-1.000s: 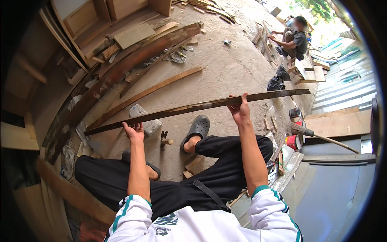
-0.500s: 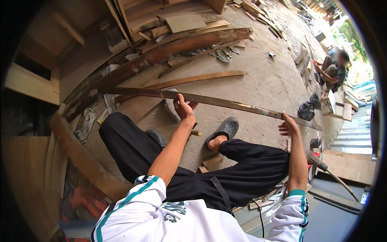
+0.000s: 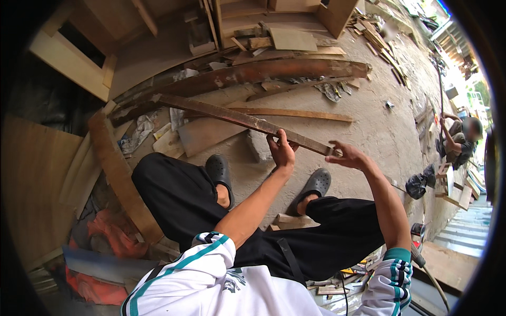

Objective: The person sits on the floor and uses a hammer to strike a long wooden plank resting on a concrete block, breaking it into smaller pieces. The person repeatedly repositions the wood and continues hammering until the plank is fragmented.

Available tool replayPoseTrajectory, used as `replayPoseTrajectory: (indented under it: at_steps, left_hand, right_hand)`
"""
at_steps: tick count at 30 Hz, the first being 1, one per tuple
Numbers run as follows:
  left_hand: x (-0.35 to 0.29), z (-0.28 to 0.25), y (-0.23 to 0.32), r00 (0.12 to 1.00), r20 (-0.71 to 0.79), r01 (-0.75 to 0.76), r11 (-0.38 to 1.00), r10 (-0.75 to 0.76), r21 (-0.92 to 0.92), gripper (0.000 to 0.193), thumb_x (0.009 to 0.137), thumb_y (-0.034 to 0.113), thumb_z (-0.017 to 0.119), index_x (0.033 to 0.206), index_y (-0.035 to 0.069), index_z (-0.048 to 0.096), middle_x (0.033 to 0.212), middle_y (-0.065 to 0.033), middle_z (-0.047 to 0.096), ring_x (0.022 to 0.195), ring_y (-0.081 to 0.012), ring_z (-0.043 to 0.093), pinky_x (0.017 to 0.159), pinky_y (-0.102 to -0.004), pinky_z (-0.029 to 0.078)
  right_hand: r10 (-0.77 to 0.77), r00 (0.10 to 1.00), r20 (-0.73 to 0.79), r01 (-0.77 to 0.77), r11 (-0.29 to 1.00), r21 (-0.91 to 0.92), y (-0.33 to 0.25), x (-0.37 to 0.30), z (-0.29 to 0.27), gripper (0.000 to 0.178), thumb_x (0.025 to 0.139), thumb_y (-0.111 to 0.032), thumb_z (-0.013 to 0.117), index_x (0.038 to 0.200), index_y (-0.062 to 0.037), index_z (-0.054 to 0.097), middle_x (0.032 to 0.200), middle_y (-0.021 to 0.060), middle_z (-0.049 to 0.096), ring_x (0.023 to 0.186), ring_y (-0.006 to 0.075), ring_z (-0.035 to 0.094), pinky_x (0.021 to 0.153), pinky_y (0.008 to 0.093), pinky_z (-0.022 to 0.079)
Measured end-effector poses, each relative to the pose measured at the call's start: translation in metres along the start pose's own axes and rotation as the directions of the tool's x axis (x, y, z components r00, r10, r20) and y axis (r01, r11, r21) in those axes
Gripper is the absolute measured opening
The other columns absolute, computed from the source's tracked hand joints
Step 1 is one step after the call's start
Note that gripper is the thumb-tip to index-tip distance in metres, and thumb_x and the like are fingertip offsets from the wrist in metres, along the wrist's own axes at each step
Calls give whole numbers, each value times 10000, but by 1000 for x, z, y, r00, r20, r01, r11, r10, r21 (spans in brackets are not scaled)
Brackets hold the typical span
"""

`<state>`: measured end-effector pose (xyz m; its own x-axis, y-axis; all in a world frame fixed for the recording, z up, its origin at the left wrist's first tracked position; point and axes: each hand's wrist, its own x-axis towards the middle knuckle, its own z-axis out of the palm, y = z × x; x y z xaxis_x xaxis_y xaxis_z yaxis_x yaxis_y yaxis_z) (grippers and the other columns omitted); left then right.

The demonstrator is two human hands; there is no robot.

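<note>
A long, narrow, dark wooden strip (image 3: 221, 114) slants across in front of me, its far-left end over the scrap boards. My left hand (image 3: 283, 154) is closed around it from below, right of its middle. At the strip's right end, my right hand (image 3: 348, 156) has its thumb and fingers curled about the tip. Under the strip, a grey block (image 3: 260, 146) lies on the floor between my feet. A thin brown board (image 3: 295, 112) rests on the ground just beyond.
A thick reddish-brown plank (image 3: 263, 73) and scrap pieces lie ahead, before a wooden cabinet (image 3: 240, 9). Another board (image 3: 124, 176) leans at my left. At far right a person (image 3: 458, 139) squats near a black plastic bag (image 3: 417, 184). A brush-like tool (image 3: 418, 255) stands by my right elbow.
The strip has tilted and its right end has come in to the left. My right hand has moved left, closer to my left hand, onto that end. The view has turned.
</note>
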<state>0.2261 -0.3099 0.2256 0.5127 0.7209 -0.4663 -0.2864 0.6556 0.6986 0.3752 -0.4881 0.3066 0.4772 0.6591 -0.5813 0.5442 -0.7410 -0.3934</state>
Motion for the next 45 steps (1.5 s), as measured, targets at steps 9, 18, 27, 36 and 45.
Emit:
replayPoseTrajectory:
  at_steps: [9, 18, 27, 36, 45]
  left_hand:
    - [-16, 17, 67, 988, -29, 150, 985, -148, 80, 649, 919, 434, 645, 1416, 170, 323, 1230, -106, 513, 848, -204, 591, 691, -360, 583]
    - [8, -5, 70, 988, 120, 37, 902, -98, 431, 690, 807, 645, 706, 1157, 63, 584, 960, 7, 542, 816, -84, 555, 649, -270, 579]
    - [32, -5, 75, 982, 186, -100, 872, 11, 480, 427, 875, 512, 708, 877, 87, 669, 769, 29, 564, 668, -74, 557, 582, -252, 546]
    - [58, -26, 77, 990, 144, -52, 902, -12, 429, 471, 889, 528, 674, 961, 63, 659, 762, -14, 600, 622, -101, 578, 597, -282, 554]
    - [87, -131, 53, 990, -126, 103, 919, -59, 381, 535, 862, 641, 635, 934, 112, 601, 714, -6, 575, 701, -145, 632, 685, -322, 570]
  right_hand:
    - [-96, 980, -173, 25, 928, -373, -25, 43, 41, 331, 856, -21, 588, 1161, -66, 467, 1115, 214, 620, 982, 424, 637, 771, 495, 524]
    - [-221, 952, -211, 241, 968, 74, 6, 43, 22, 328, 802, -102, 733, 1109, -36, 639, 997, 140, 692, 947, 292, 654, 827, 390, 507]
    - [-154, 982, -111, 176, 958, 228, 17, 47, 5, 452, 841, -192, 723, 1255, -42, 622, 1132, 117, 693, 1025, 209, 643, 867, 351, 498]
    - [-10, 904, -428, -171, 907, -384, 58, 35, 57, 660, 803, -327, 763, 1365, -124, 483, 1245, 126, 617, 1205, 322, 564, 942, 465, 500]
    - [118, 867, -484, -294, 906, -305, 120, 66, 154, 187, 878, -210, 630, 1064, -197, 626, 1043, 53, 672, 1091, 276, 611, 870, 457, 474]
